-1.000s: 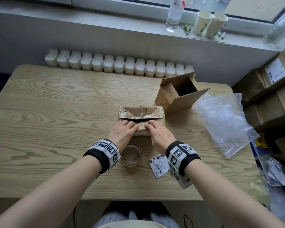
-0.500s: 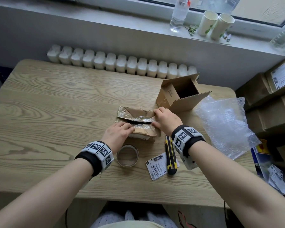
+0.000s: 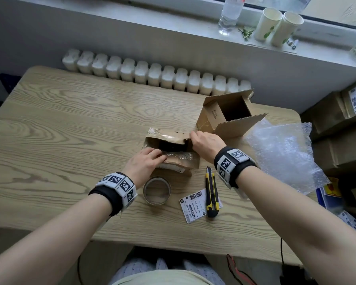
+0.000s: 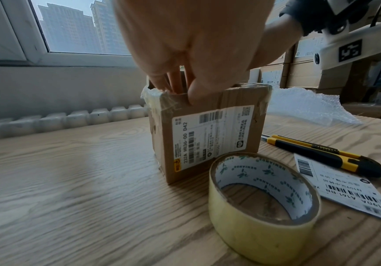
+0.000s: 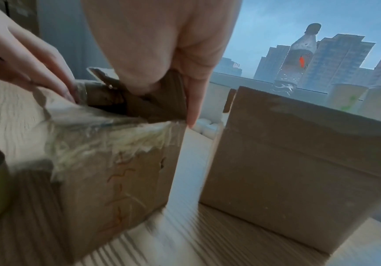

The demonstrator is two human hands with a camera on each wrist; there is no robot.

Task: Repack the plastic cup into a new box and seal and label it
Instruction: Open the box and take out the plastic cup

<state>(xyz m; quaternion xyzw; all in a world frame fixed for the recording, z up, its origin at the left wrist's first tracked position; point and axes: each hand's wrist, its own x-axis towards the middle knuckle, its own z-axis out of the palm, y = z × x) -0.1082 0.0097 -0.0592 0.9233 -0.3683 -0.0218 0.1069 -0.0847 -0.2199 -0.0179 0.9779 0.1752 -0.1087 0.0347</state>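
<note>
The old taped cardboard box (image 3: 174,163) stands mid-table with its top partly open and a dark inside; no cup shows. My left hand (image 3: 157,156) grips the near-left top edge, fingers (image 4: 175,84) inside and thumb outside above the shipping label (image 4: 209,136). My right hand (image 3: 193,137) pinches the far flap at the right corner (image 5: 168,93) and holds it lifted. The new box (image 3: 228,114) lies open on its side just behind and to the right.
A tape roll (image 3: 157,190), a yellow utility knife (image 3: 211,192) and a loose barcode label (image 3: 192,204) lie near the front edge. Bubble wrap (image 3: 282,153) covers the right end. Stacked cartons (image 3: 341,130) stand beside the table; cups and a bottle sit on the sill.
My right hand left the near flap, went to the far right corner and lifted that flap, widening the opening. The left hand stayed on the near edge. The knife is uncovered.
</note>
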